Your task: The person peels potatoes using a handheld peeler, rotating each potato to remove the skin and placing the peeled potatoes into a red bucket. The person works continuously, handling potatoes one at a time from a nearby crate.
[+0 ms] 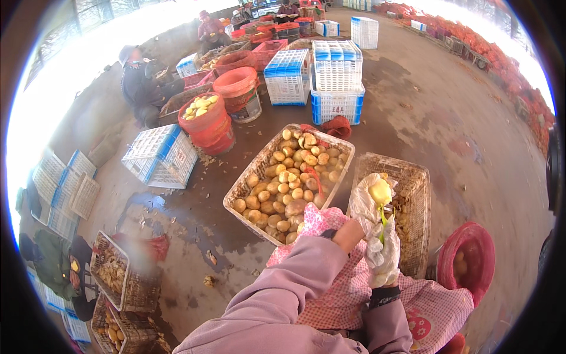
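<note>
My left hand (363, 204), in a clear plastic glove, holds a peeled, pale yellow potato (380, 192). Just below it, my right hand (382, 261), gloved the same way, grips a peeler with a green handle (382, 217). The peeler's head is close against the potato; whether it touches is hard to tell. Both hands are above a dirty plastic crate (422, 199) with peelings inside. To the left of the hands stands a wide pale crate (230, 201) full of unpeeled potatoes (283, 188), with a strip of red netting among them.
A bucket lined with pink-red mesh (482, 265) stands at my right, potatoes inside. Ahead are a red-mesh-covered bucket of peeled potatoes (208, 128) and stacked white-and-blue crates (338, 104). A person (53, 265) sits at left beside a peelings crate (126, 283); others sit farther back.
</note>
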Demonstrator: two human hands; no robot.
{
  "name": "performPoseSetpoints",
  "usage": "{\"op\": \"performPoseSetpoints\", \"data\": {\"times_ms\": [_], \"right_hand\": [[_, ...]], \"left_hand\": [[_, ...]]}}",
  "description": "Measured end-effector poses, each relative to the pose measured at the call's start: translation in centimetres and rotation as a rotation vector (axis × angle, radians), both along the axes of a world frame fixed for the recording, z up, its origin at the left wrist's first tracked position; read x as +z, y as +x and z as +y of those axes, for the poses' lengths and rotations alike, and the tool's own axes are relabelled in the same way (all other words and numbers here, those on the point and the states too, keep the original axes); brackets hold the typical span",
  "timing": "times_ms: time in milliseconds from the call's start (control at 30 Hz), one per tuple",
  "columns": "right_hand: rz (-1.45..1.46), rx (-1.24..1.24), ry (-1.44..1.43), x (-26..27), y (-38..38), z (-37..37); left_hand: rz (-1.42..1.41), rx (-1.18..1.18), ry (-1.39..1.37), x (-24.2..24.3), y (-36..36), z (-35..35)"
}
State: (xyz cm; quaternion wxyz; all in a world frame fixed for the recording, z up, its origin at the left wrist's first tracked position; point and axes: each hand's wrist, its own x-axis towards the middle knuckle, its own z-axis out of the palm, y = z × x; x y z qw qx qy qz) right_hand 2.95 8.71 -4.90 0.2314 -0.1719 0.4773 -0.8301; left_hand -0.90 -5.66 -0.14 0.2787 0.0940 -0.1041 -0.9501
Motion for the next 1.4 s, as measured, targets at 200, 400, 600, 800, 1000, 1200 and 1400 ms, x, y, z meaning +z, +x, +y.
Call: {"op": "performPoseSetpoints", "data": {"times_ms": [200,400,600,800,1000,1200,1400], "right_hand": [[-0.404,0.173,0.042,3.7,1.6,2.8],[-0.084,0.018,0.073,3.8,-2.8,5.4],[0.178,-0.054,0.876,-2.5,-3.3,7.0],[-0.221,-0.037,0.371,1.9,-1.2,6.0],[-0.241,-0.121,0.234,3.7,-0.9,5.2],[-0.212,0.012,0.255,8.8,0.5,5.9],[-0.157,0.002,0.192,8.6,0.6,5.8]], "left_hand": [[0.041,0.019,0.049,0.4,-0.4,-0.9],[0.136,-0.107,0.078,-0.5,-0.1,-1.4],[0.1,-0.069,0.023,-0.9,-0.8,-0.9],[0.155,-0.24,-0.025,0.0,-0.1,-0.5],[0.252,-0.176,0.168,3.1,1.7,0.2],[0.168,-0.376,0.054,3.2,1.2,0.1],[0.228,-0.483,0.083,3.5,1.6,0.7]]}}
